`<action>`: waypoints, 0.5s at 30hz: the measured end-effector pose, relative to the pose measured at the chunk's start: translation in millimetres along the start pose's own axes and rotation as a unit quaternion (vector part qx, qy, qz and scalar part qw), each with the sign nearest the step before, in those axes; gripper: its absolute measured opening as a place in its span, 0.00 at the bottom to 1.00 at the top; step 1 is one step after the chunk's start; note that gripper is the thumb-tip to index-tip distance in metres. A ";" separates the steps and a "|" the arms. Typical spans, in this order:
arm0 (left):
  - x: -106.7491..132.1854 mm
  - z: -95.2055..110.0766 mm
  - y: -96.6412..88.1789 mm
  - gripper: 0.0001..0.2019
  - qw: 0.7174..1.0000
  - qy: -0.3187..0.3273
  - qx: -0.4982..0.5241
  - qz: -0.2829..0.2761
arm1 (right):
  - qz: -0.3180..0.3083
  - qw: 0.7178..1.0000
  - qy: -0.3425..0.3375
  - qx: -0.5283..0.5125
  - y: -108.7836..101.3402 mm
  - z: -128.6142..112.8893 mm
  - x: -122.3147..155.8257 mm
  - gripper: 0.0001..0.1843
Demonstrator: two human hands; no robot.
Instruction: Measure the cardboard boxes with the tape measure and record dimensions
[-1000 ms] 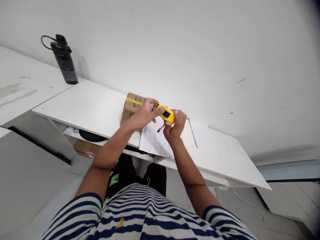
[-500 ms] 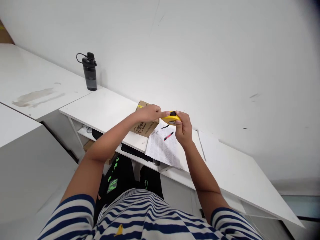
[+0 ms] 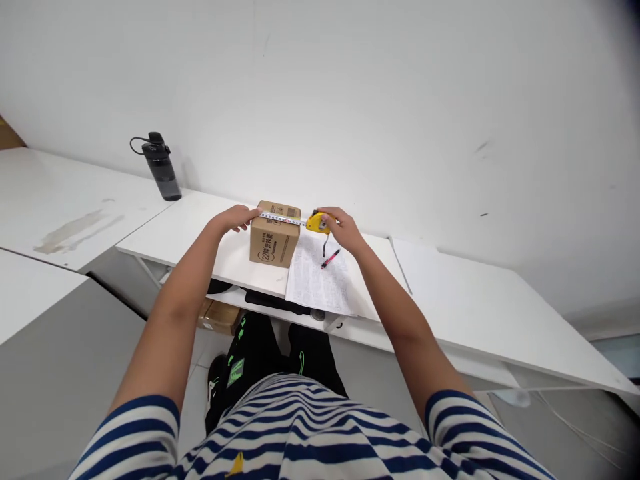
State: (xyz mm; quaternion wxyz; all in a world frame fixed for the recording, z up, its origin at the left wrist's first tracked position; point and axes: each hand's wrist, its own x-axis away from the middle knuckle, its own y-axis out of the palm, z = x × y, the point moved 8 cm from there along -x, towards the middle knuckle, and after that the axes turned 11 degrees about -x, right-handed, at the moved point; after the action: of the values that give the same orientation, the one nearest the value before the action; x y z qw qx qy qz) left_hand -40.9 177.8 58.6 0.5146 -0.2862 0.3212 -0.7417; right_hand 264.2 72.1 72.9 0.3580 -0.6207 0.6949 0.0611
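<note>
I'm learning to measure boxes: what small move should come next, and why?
Probably read the blade at the right edge of the box: it spans the top, the left hand is at its left end, and the right hand grips the tape measure beyond that edge.

so here we are in what looks like an office or plain workroom, hard to say which! a long white worktop [image 3: 465,300] runs along a scuffed white wall [image 3: 375,100], open shelf [image 3: 270,311] beneath. there's a printed sheet [image 3: 317,287] with a pen [image 3: 330,259] on it, a cardboard box [image 3: 273,248] alongside, and a yellow tape measure [image 3: 315,223] out!
</note>
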 end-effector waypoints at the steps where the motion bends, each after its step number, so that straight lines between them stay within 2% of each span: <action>1: 1.5 0.5 3.5 0.21 1.000 0.014 0.004 -0.005 | -0.009 1.000 -0.015 0.002 5.8 -4.0 -3.2 0.31; 4: 4.9 0.8 -2.8 0.20 1.000 0.024 0.010 0.007 | -0.020 0.998 -0.064 0.014 11.3 -23.0 -3.8 0.26; 7: -0.7 5.4 -33.6 0.19 0.997 0.011 0.041 0.068 | 0.025 0.994 -0.096 0.042 5.8 -50.7 15.4 0.22; 9: -11.4 19.9 -53.0 0.17 0.994 0.018 0.052 0.099 | 0.082 0.987 -0.116 0.079 10.2 -74.9 39.6 0.21; 12: -35.9 57.9 -58.8 0.17 0.995 0.043 0.032 0.084 | 0.162 0.970 -0.128 0.130 42.8 -109.7 78.7 0.19; 14: -51.1 82.3 -46.2 0.17 0.997 0.052 -0.020 0.057 | 0.196 0.960 -0.120 0.162 73.3 -125.8 94.3 0.17; 15: -56.5 90.0 -36.8 0.17 0.992 0.049 -0.103 0.047 | 0.209 0.955 -0.111 0.178 86.7 -131.1 97.4 0.16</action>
State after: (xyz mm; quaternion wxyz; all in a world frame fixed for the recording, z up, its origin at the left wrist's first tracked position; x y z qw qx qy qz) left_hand 23.0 224.6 138.4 0.5003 -0.2857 0.4342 -0.6925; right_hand 133.0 -57.8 82.4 0.5169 -0.3768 0.7647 0.0784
